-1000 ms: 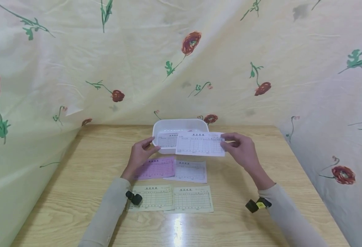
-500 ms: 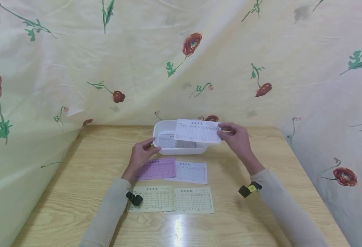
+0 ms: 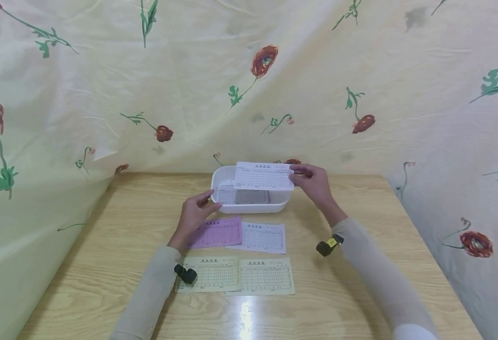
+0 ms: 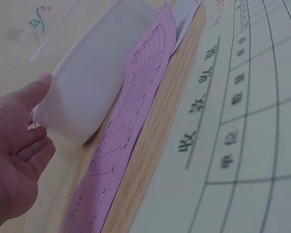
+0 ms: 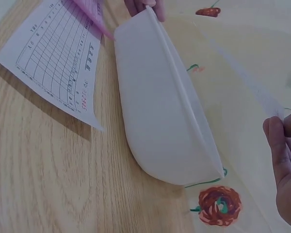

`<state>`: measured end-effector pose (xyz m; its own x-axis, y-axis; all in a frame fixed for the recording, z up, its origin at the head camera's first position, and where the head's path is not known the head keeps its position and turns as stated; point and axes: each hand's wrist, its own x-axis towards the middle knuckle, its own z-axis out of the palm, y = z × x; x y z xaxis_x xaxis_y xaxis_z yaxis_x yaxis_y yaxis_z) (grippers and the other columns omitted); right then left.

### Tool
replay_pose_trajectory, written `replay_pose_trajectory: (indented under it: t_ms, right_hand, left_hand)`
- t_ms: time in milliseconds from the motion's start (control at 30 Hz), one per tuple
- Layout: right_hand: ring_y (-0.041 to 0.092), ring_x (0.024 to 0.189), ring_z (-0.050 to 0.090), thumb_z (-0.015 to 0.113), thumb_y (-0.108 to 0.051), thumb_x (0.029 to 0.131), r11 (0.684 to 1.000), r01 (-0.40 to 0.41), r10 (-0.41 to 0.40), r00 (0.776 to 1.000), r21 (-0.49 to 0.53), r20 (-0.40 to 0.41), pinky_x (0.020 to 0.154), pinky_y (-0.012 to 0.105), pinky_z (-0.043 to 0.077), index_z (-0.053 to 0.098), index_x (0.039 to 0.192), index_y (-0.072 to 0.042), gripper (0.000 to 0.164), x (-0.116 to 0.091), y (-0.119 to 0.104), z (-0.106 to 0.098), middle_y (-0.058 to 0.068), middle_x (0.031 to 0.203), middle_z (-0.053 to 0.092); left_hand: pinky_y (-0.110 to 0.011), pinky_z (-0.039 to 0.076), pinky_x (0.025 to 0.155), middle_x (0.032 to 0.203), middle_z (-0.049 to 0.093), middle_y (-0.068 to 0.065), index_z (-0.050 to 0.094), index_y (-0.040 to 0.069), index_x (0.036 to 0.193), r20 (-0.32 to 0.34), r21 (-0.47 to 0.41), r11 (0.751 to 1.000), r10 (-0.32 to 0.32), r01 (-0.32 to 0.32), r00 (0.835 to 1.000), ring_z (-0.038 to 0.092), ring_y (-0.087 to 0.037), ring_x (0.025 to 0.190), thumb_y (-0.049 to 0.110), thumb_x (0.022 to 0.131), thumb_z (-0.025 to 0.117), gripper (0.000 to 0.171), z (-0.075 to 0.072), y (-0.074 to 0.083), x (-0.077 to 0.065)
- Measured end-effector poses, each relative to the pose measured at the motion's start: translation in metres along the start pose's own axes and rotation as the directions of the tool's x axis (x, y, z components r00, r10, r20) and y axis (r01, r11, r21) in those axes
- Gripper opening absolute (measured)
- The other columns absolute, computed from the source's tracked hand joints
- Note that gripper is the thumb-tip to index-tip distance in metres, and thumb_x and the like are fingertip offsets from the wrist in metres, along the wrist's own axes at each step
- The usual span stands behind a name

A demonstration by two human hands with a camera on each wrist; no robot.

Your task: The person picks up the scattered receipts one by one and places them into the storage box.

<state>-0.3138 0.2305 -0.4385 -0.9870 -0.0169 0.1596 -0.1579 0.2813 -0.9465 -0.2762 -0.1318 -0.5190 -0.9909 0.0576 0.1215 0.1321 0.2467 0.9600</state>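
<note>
My right hand [image 3: 316, 185] pinches the right end of a white receipt slip [image 3: 262, 176], held over a white plastic basin [image 3: 253, 208]. Edge-on, the held slip [image 5: 252, 82] shows as a thin strip in the right wrist view, above the basin's rim. At the basin's left end, my left hand [image 3: 191, 216] grips the rim between thumb and fingers; the left wrist view has the thumb [image 4: 36, 90] on the rim. Inside the basin lies another printed slip [image 3: 227, 195], partly covered by the held one in the head view.
In front of the basin lie a purple slip [image 3: 219, 232] and a white slip [image 3: 266, 238], overlapping. Nearer are two pale yellow slips [image 3: 210, 274], side by side on the wooden table [image 3: 342, 302]. A flowered cloth [image 3: 189, 94] hangs behind.
My right hand has carried the white receipt slip up and to the left, from the basin's front right to over its middle. The left hand has stayed at the rim.
</note>
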Motion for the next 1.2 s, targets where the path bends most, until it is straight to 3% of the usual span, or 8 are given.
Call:
replay_pose_trajectory:
  t_ms: [200,600,1000,1200]
  right_hand:
    - [0.012,0.089,0.07,0.073,-0.004,0.093,0.999,-0.033,0.034,0.999,0.043,-0.008,0.079,0.025,0.065,0.068,0.124,0.005,0.033,0.009,0.002,0.016,0.019,0.114,0.068]
    - [0.03,0.096,0.073,0.073,-0.004,0.093,0.991,-0.017,0.018,1.0,-0.136,0.009,0.072,0.025,0.065,0.072,0.118,0.001,0.026,0.025,0.016,0.042,0.019,0.113,0.074]
    - [0.03,0.096,0.073,0.073,-0.004,0.092,0.983,-0.032,0.041,0.998,-0.18,0.047,0.075,0.028,0.066,0.072,0.118,0.0,0.027,0.034,0.021,0.058,0.018,0.111,0.074]
    - [0.032,0.1,0.072,0.073,-0.002,0.09,0.98,-0.013,0.028,0.997,-0.196,0.077,0.077,0.03,0.066,0.072,0.115,0.001,0.025,0.035,0.022,0.065,0.019,0.111,0.074]
  left_hand:
    - [-0.022,0.056,0.098,0.145,0.057,-0.018,0.06,0.004,0.14,-0.005,-0.028,1.0,-0.012,0.012,1.0,0.06,-0.03,0.13,0.03,0.084,0.087,0.068,0.0,0.0,0.0]
    - [-0.022,0.055,0.099,0.145,0.057,-0.019,0.059,0.003,0.141,-0.004,-0.017,1.0,0.005,-0.005,1.0,0.06,-0.031,0.13,0.032,0.085,0.085,0.068,0.0,-0.002,0.001]
    - [-0.022,0.058,0.095,0.143,0.059,-0.02,0.059,0.003,0.14,0.002,-0.046,0.999,-0.001,0.002,1.0,0.063,-0.031,0.127,0.03,0.085,0.086,0.067,0.0,-0.001,0.0]
    - [-0.025,0.054,0.103,0.145,0.058,-0.017,0.06,0.006,0.14,-0.003,-0.001,1.0,-0.009,0.009,1.0,0.059,-0.029,0.131,0.033,0.085,0.085,0.066,0.0,-0.001,0.0]
